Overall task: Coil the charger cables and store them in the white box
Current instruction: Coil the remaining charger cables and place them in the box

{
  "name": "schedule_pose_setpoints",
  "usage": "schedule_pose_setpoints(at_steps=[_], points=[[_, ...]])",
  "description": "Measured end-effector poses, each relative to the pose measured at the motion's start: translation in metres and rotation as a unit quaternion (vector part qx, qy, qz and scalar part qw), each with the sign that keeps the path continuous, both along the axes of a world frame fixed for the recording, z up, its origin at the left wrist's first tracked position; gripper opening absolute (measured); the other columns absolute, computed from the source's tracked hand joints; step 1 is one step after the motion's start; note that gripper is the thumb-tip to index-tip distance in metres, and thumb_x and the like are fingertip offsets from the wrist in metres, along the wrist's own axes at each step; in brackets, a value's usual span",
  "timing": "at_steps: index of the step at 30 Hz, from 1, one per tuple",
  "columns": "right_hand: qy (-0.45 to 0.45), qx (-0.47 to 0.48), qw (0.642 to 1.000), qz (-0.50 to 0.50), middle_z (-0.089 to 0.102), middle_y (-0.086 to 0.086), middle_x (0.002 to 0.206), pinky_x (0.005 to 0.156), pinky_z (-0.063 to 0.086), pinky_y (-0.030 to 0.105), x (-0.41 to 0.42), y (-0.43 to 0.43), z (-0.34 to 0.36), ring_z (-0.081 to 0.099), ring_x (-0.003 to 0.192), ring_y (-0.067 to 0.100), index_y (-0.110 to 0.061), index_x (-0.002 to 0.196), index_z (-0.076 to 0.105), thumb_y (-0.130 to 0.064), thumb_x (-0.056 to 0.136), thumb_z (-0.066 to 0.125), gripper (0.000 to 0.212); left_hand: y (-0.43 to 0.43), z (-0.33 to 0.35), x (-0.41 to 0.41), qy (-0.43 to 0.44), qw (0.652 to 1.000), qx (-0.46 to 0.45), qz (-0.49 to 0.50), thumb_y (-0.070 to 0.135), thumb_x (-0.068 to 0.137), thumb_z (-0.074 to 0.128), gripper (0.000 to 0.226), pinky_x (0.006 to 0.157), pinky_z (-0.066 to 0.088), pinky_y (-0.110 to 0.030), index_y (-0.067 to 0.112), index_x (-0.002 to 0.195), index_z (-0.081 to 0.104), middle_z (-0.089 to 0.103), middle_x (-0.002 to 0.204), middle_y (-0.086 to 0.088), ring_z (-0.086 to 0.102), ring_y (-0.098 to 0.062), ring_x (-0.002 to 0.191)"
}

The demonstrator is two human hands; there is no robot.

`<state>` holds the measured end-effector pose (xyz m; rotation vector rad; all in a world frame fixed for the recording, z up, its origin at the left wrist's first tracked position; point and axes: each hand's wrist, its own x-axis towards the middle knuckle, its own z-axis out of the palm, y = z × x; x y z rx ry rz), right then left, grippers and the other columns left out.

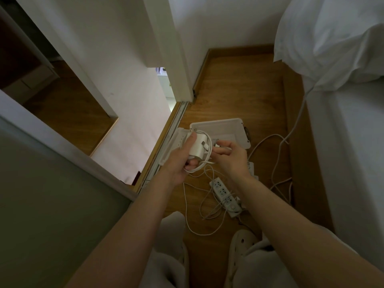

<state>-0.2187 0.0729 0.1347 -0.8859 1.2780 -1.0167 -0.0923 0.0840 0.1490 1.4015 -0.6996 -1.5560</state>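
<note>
Left hand [182, 161] is gripping a white charger brick [197, 144] with its cable [210, 140] looping around it, thumb lying along the brick's top and fingers curling under. Right hand [232, 154] is pinching the same cable just beside the brick, both hands hovering above the open white box [228, 128], which is sitting on the wooden floor [239, 90] with its lid [176, 142] lying at its left. Loose cables [193, 222] are trailing over the floor near a white power strip [225, 194], between the box and the person's slippers [241, 242].
</note>
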Motion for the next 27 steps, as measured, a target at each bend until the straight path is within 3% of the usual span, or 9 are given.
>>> schedule_pose_setpoints(at_steps=[4, 7, 9, 12, 14, 17, 23, 25, 27], points=[[-0.066, 0.073, 0.994, -0.044, 0.066, 0.005, 0.093, 0.094, 0.050, 0.045, -0.001, -0.004, -0.006, 0.064, 0.102, 0.027, -0.013, 0.110, 0.051, 0.003, 0.070, 0.078, 0.050, -0.001, -0.002, -0.001, -0.010, 1.000, 0.018, -0.001, 0.044, 0.091, 0.051, 0.037, 0.032, 0.029, -0.011, 0.011, 0.107, 0.057, 0.051, 0.053, 0.003, 0.039, -0.002, 0.038], [-0.105, 0.090, 0.990, -0.042, 0.067, 0.003, 0.088, 0.098, 0.048, 0.046, 0.001, -0.006, -0.009, 0.065, 0.101, 0.026, -0.012, 0.099, 0.055, 0.002, 0.071, 0.077, 0.039, -0.003, -0.004, -0.001, -0.008, 1.000, 0.018, 0.010, 0.044, 0.091, 0.051, 0.036, 0.031, 0.028, -0.011, 0.012, 0.107, 0.057, 0.051, 0.053, 0.003, 0.038, -0.002, 0.037], [-0.094, 0.074, 0.992, -0.030, 0.066, 0.002, 0.087, 0.096, 0.049, 0.044, 0.004, -0.004, -0.007, 0.064, 0.099, 0.024, -0.011, 0.106, 0.055, 0.002, 0.075, 0.073, 0.038, -0.004, -0.007, 0.001, -0.010, 1.000, 0.025, 0.006, 0.044, 0.091, 0.051, 0.038, 0.031, 0.028, -0.011, 0.012, 0.110, 0.056, 0.050, 0.052, 0.003, 0.037, -0.002, 0.036], [-0.003, -0.017, 1.000, -0.007, 0.061, 0.000, 0.086, 0.081, 0.053, 0.026, 0.005, 0.001, -0.003, 0.062, 0.090, 0.016, -0.008, 0.123, 0.047, 0.008, 0.084, 0.061, 0.045, -0.005, -0.010, 0.002, -0.019, 0.999, 0.035, -0.006, 0.046, 0.090, 0.051, 0.042, 0.030, 0.026, -0.011, 0.010, 0.112, 0.054, 0.048, 0.048, 0.006, 0.035, -0.002, 0.034], [0.040, -0.076, 0.996, 0.011, 0.059, 0.000, 0.087, 0.065, 0.049, 0.010, 0.004, 0.005, 0.002, 0.058, 0.079, 0.009, -0.009, 0.123, 0.044, 0.008, 0.089, 0.051, 0.038, -0.005, -0.012, 0.003, -0.018, 0.999, 0.037, -0.003, 0.046, 0.091, 0.050, 0.039, 0.030, 0.025, -0.011, 0.012, 0.109, 0.055, 0.046, 0.046, 0.007, 0.034, -0.002, 0.033], [0.073, -0.137, 0.986, 0.059, 0.057, -0.004, 0.084, 0.049, 0.041, 0.004, 0.005, 0.010, 0.008, 0.052, 0.067, 0.001, -0.015, 0.117, 0.048, -0.003, 0.096, 0.044, 0.025, -0.007, -0.013, 0.006, -0.021, 0.999, 0.038, 0.010, 0.045, 0.092, 0.048, 0.033, 0.030, 0.024, -0.011, 0.015, 0.104, 0.057, 0.044, 0.045, 0.006, 0.033, -0.002, 0.033], [0.170, -0.181, 0.962, 0.114, 0.055, -0.005, 0.083, 0.053, 0.042, 0.005, -0.001, 0.007, 0.001, 0.052, 0.067, 0.001, -0.012, 0.103, 0.055, -0.011, 0.091, 0.059, 0.013, -0.003, -0.015, 0.005, -0.038, 0.998, 0.042, -0.008, 0.040, 0.091, 0.054, 0.041, 0.031, 0.029, -0.012, 0.009, 0.119, 0.055, 0.055, 0.060, 0.000, 0.040, -0.003, 0.037], [0.242, -0.193, 0.945, 0.108, 0.054, 0.001, 0.097, 0.063, 0.041, 0.009, -0.001, 0.004, -0.003, 0.054, 0.079, 0.010, -0.013, 0.100, 0.056, -0.014, 0.091, 0.058, 0.009, -0.004, -0.017, 0.005, -0.041, 0.998, 0.041, -0.020, 0.040, 0.091, 0.055, 0.042, 0.031, 0.030, -0.012, 0.010, 0.120, 0.054, 0.055, 0.066, -0.002, 0.041, -0.003, 0.039], [0.346, -0.243, 0.898, 0.119, 0.044, 0.003, 0.108, 0.079, 0.042, 0.020, 0.000, 0.007, -0.003, 0.048, 0.097, 0.016, -0.011, 0.105, 0.055, -0.011, 0.092, 0.055, 0.013, -0.005, -0.017, 0.004, -0.064, 0.997, 0.042, -0.018, 0.041, 0.090, 0.056, 0.039, 0.032, 0.030, -0.012, 0.010, 0.114, 0.057, 0.056, 0.068, -0.002, 0.041, -0.003, 0.039]])
